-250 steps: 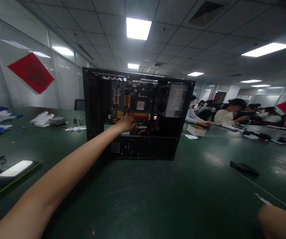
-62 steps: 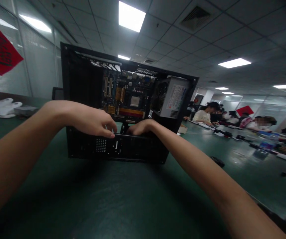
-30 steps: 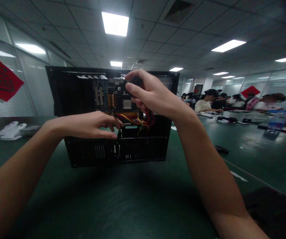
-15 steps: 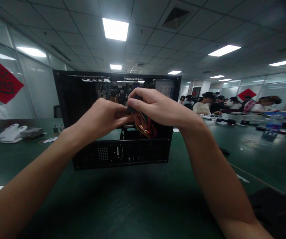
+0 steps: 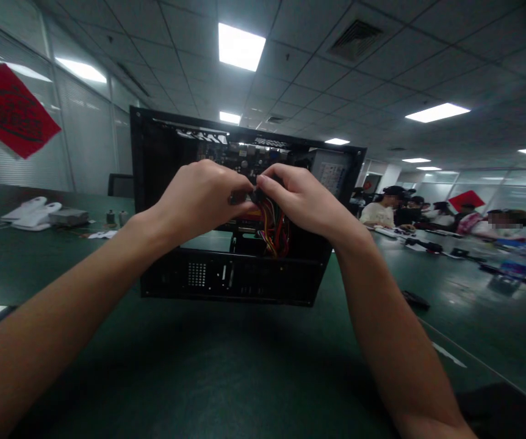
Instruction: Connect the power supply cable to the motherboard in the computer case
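An open black computer case (image 5: 249,280) stands on the table before me, its inside facing me. My left hand (image 5: 205,192) reaches in front of the opening, thumb and fingers pinched on a dark cable connector, mostly hidden. Close beside it, my right hand (image 5: 302,198) pinches a small black connector (image 5: 256,195) at the end of several coloured wires. The bundle of red, yellow and black wires (image 5: 274,235) hangs down below the right fingers. Behind the hands is the motherboard (image 5: 244,163), partly covered. A grey power supply (image 5: 331,172) sits at the case's upper right.
On the green table (image 5: 226,372), white plastic items (image 5: 29,213) and a grey box (image 5: 68,217) lie at left. A small black object (image 5: 415,299) lies at right. Several people (image 5: 382,210) sit at the far right near a plastic bottle (image 5: 514,265).
My view has turned, so the case appears tilted and further right. The fingertips have shifted up and right with the connectors, and more of the wire bundle shows beneath them.
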Demonstrator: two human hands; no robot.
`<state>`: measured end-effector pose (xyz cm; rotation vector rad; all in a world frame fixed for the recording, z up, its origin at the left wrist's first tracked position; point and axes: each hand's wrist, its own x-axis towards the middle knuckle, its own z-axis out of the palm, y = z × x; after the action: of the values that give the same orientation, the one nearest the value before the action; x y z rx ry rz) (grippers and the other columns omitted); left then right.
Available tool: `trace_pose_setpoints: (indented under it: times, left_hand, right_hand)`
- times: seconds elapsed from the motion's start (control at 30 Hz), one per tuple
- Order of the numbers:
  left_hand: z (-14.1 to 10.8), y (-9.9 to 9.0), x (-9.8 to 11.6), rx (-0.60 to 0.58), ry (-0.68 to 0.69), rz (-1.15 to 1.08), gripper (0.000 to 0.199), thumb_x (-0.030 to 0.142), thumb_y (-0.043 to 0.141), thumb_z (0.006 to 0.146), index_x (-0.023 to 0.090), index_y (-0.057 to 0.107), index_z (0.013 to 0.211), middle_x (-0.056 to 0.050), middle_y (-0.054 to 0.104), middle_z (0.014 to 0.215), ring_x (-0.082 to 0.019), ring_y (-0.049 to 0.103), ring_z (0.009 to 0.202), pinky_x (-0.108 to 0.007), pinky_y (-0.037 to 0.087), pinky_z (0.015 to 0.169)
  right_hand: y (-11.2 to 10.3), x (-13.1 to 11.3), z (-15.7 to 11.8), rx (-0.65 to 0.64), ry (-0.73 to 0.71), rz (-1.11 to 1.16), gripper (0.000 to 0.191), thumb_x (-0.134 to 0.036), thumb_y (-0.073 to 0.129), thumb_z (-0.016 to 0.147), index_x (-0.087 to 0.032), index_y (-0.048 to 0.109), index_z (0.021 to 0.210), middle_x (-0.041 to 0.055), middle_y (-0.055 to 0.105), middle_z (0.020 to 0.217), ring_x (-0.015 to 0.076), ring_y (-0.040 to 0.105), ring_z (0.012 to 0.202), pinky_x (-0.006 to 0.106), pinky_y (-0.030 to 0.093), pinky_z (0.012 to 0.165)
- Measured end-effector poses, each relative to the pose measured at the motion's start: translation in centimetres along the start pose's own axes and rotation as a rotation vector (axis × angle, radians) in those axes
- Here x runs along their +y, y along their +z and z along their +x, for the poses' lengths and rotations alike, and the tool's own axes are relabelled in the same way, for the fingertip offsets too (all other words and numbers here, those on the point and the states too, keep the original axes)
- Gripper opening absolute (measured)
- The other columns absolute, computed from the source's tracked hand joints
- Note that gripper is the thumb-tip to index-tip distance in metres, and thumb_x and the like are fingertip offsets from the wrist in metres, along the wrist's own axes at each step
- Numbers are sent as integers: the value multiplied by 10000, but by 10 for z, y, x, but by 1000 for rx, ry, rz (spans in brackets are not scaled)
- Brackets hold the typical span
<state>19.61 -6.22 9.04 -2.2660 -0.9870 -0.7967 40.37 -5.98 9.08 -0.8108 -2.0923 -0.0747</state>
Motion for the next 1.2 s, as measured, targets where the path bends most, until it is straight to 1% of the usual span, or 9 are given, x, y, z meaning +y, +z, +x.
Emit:
trace_pose_setpoints:
  times: [0.13, 0.37, 0.43, 0.53, 0.7, 0.83, 0.93, 1.07, 1.2]
  left_hand:
    - [-1, 0, -2, 24, -15, 10, 382, 509, 579, 950, 228, 785, 1107, -80, 787, 1003, -262, 701, 970, -335, 457, 806]
    - [-4, -3, -1, 2, -20, 36, 473, 555, 482, 937, 241, 776, 1134, 12, 788, 1009, -166, 682, 998, -266, 455, 888]
    - [-3, -2, -1, 4, -20, 30, 471, 543, 486, 935, 235, 782, 1132, -10, 792, 1010, -183, 688, 987, -284, 457, 883]
    - [-2, 0, -3, 38, -22, -37, 430, 527, 527, 925, 242, 799, 1097, -58, 796, 1016, -242, 704, 1005, -329, 454, 880]
    - [-3, -2, -10, 71, -21, -177, 319, 508, 600, 882, 290, 792, 1014, -33, 788, 1010, -283, 682, 1111, -336, 438, 900]
    - [-4, -3, -15, 51, 17, -162, 326, 526, 612, 874, 277, 790, 986, -43, 782, 967, -280, 690, 1072, -322, 436, 852]
    - [-3, 0, -15, 59, 58, -58, 361, 541, 587, 905, 255, 789, 991, -51, 782, 941, -259, 709, 978, -312, 428, 784]
    - [-1, 3, -13, 89, 126, 81, 376, 535, 547, 963, 247, 788, 975, -38, 787, 921, -213, 715, 875, -294, 394, 680]
    - [-1, 4, -14, 89, 165, 150, 361, 545, 610, 961, 230, 783, 994, -25, 798, 966, -200, 726, 878, -289, 368, 627]
  right_hand:
    - [4, 0, 0, 4, -38, 7, 311, -414, 503, 1039, -153, 658, 973, 43, 661, 884, 187, 601, 883, 321, 470, 823]
    - [4, 1, -3, -67, -26, 19, 269, -416, 519, 1032, -172, 628, 1062, 57, 669, 1014, 200, 596, 948, 340, 472, 873]
    - [4, 1, -2, -72, -54, 31, 239, -383, 531, 1019, -170, 619, 1082, 67, 664, 1058, 209, 594, 985, 359, 476, 907]
    - [3, 1, -3, -87, -90, 53, 235, -336, 571, 981, -169, 602, 1144, 81, 646, 1143, 225, 584, 1055, 389, 479, 957]
    - [-1, -7, -7, -137, -55, 53, 306, -318, 604, 947, -175, 571, 1216, 95, 632, 1209, 241, 585, 1085, 419, 491, 987]
    - [1, -11, -9, -186, -16, 37, 312, -333, 596, 959, -183, 559, 1231, 87, 654, 1165, 240, 602, 1040, 429, 508, 969]
    - [2, -9, -9, -175, 21, 9, 290, -337, 574, 976, -184, 567, 1222, 83, 664, 1141, 238, 609, 1025, 437, 509, 973]
    - [-2, -3, -9, -194, 39, 33, 275, -355, 479, 1027, -178, 590, 1206, 87, 665, 1165, 226, 607, 1064, 428, 498, 1011]
    - [-4, 0, -7, -211, 24, 85, 283, -330, 466, 1029, -181, 602, 1227, 81, 658, 1210, 217, 597, 1112, 426, 477, 1054]
